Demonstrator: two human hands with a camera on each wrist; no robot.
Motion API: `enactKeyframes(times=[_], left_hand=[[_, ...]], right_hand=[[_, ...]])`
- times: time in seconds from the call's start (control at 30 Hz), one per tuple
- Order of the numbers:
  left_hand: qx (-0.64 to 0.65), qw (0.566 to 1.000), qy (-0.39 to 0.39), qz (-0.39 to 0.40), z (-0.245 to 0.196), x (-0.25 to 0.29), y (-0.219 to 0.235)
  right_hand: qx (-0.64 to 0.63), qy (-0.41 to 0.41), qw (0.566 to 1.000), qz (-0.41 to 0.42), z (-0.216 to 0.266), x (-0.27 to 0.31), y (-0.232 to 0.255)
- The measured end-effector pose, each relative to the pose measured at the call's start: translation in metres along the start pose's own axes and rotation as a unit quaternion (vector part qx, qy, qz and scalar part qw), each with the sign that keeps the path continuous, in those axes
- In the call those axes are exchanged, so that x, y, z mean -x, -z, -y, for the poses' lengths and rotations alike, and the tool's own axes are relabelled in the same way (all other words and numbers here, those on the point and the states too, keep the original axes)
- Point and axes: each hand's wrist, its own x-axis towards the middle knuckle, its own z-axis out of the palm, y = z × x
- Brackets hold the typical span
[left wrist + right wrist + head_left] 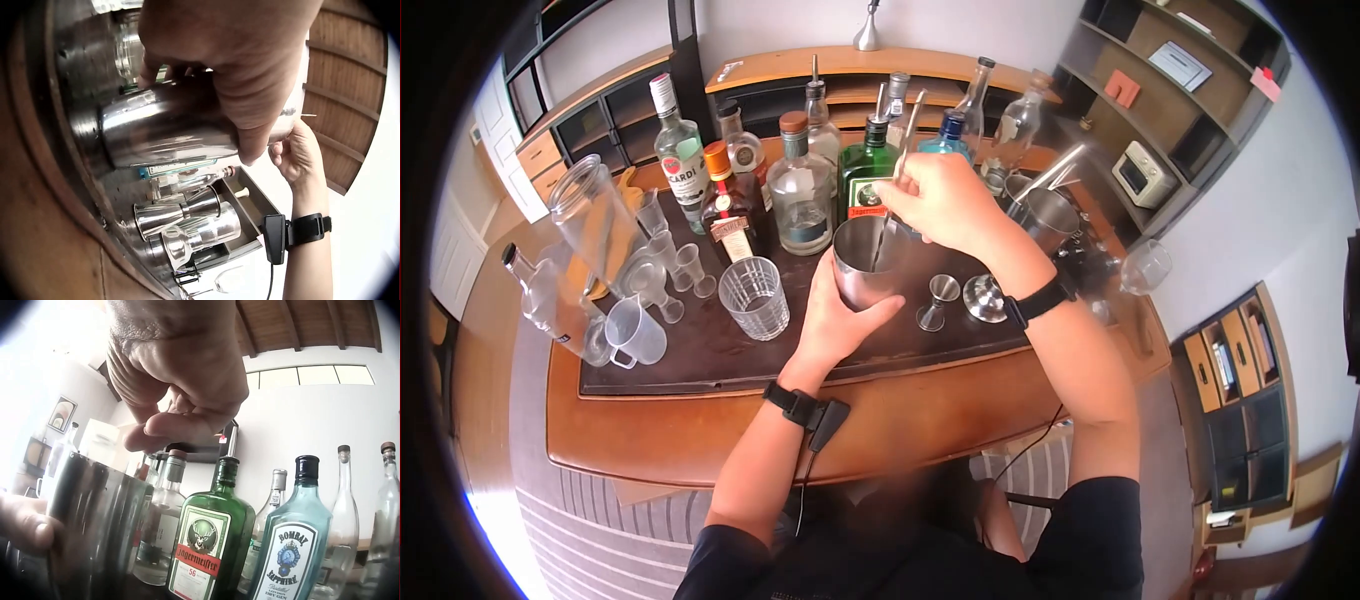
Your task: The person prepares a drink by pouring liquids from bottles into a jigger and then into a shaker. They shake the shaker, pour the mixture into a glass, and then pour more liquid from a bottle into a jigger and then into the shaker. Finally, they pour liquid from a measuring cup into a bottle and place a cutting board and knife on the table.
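From the head camera, the left hand [832,318] wraps its fingers around a polished steel shaker tin [868,262] standing on the dark bar mat [730,355], while the right hand [940,200] pinches a thin metal bar spoon [905,140] dipping into it. The left wrist camera shows fingers curled over the tin [169,128], beside a steel hourglass jigger [178,212]. The right wrist camera shows closed fingertips [181,425] above the tin [94,519], near a green Jägermeister bottle [209,544].

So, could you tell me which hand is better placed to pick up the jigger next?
Right, probably: the jigger stands just below the right hand, though it pinches a bar spoon; the left hand grips the shaker tin.
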Motion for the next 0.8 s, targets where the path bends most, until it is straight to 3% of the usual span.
enactKeyframes(times=[0.07,0.2,0.33,0.47,0.53,0.7,0.8], left_hand=[[0.002,1.000,-0.005,0.001,-0.004,0.001,-0.001],[0.026,1.000,-0.008,0.007,-0.002,-0.001,-0.001],[0.045,0.999,-0.003,0.013,-0.006,0.000,0.000],[0.041,0.999,-0.002,0.007,-0.001,0.000,-0.001],[0.006,1.000,-0.003,-0.009,0.009,0.001,-0.002],[0.019,1.000,0.018,0.002,0.009,0.001,-0.001],[0.004,1.000,-0.007,0.004,0.007,0.001,0.000]], right_hand=[[0.025,0.002,1.000,-0.013,0.007,0.009,0.003],[-0.036,0.022,0.998,0.050,0.026,0.009,-0.004],[0.004,0.038,0.999,0.007,0.018,-0.010,-0.021],[-0.063,-0.091,0.993,0.046,0.018,-0.009,-0.007],[-0.051,-0.115,0.991,0.040,0.015,-0.003,0.001],[-0.135,-0.141,0.972,0.134,0.026,0.006,0.009],[-0.161,-0.109,0.967,0.168,0.039,0.000,0.002]])
